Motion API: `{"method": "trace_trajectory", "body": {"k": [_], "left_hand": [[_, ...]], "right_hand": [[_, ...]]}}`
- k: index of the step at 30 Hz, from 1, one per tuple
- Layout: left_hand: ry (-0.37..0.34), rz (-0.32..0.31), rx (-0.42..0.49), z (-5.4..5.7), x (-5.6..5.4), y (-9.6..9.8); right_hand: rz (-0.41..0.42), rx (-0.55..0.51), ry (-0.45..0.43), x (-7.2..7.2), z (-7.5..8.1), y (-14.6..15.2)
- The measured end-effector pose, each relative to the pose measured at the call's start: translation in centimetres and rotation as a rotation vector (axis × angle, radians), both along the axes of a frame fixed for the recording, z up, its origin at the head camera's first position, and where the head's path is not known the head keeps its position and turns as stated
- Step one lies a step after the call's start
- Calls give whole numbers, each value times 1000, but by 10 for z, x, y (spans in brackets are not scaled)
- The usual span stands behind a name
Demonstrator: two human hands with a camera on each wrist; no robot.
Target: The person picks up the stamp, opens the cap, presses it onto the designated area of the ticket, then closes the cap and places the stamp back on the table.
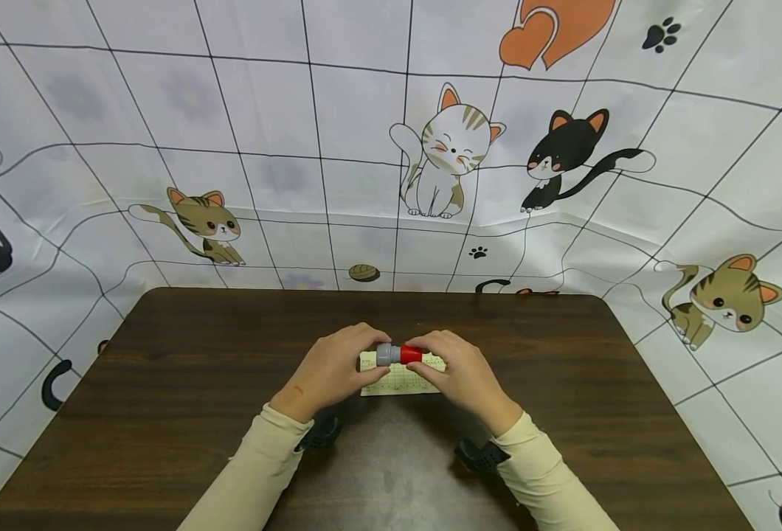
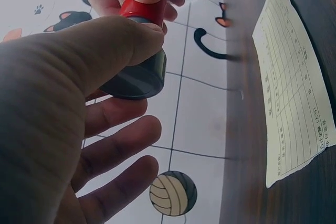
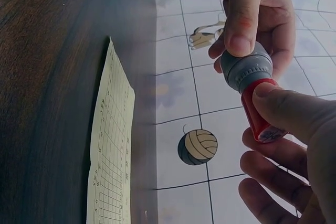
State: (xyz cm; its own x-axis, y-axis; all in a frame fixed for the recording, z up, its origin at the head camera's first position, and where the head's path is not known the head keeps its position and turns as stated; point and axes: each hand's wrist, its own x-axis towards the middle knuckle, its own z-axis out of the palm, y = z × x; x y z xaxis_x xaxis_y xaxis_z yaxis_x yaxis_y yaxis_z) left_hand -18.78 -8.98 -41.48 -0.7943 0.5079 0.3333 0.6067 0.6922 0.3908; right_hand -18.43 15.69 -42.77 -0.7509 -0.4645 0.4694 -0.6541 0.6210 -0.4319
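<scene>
A small round stamp with a wide grey end and a narrower red end lies crosswise between both hands, above the table. My left hand grips the grey end between thumb and fingers. The red end is pinched by my right hand; a patterned tip shows in the right wrist view. Under the stamp, a pale yellow printed form with ruled lines lies on the table, partly hidden by the hands. The other fingers of both hands extend loosely.
The dark wooden table spreads around the form. Behind it and at both sides hangs a white sheet with grid lines and cartoon cats. Black wrist devices sit under the wrists.
</scene>
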Motion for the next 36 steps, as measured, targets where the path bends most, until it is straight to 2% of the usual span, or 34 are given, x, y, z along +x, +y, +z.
{"method": "trace_trajectory", "body": {"k": [5, 16, 28, 36], "left_hand": [[-12, 27, 0, -1, 0, 0], [-28, 35, 27, -3, 0, 0], [-1, -1, 6, -2, -1, 0], [-11, 11, 25, -1, -1, 0]], "right_hand": [[-11, 0, 0, 0, 0, 0], [-11, 9, 43, -2, -2, 0], [-4, 22, 35, -1, -3, 0], [-19, 33, 37, -1, -1, 0]]}}
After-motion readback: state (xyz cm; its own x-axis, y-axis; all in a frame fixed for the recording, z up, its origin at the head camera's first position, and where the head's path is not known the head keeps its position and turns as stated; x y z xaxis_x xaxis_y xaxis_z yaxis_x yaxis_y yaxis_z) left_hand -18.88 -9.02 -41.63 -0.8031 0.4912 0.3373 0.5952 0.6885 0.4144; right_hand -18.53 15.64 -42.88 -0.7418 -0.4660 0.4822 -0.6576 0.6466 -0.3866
